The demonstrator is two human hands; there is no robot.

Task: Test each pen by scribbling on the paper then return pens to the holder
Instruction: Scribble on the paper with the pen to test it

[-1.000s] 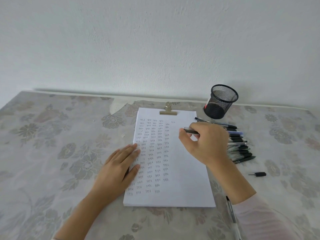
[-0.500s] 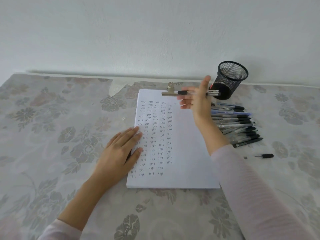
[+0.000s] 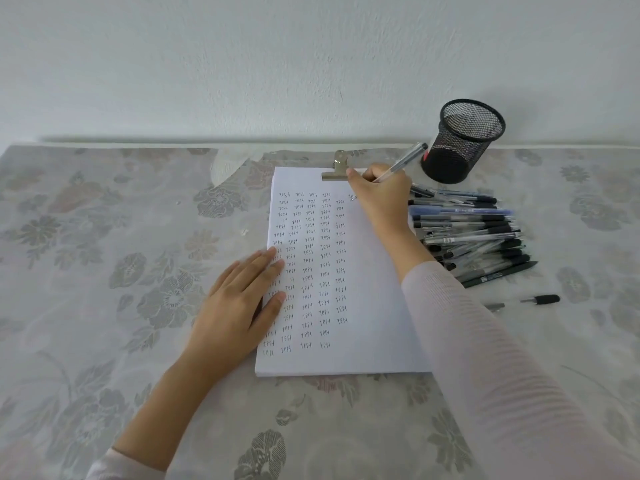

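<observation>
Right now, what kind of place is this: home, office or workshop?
Probably a home, not an office; I cannot be sure. A flowered tablecloth covers the surface, a plain white wall stands behind, and a mesh pen holder and clipped paper sit on it.

Both arms wear long sleeves of thin, pale pink knit with fine crosswise ribbing. The right sleeve (image 3: 502,358), broad at five o'clock, ends in a plain edge partway up the forearm, and the right hand (image 3: 381,199) is bare. The left sleeve (image 3: 121,467) shows only as a small patch at seven o'clock. The long forearm beyond it and the left hand (image 3: 239,306) are bare.
</observation>
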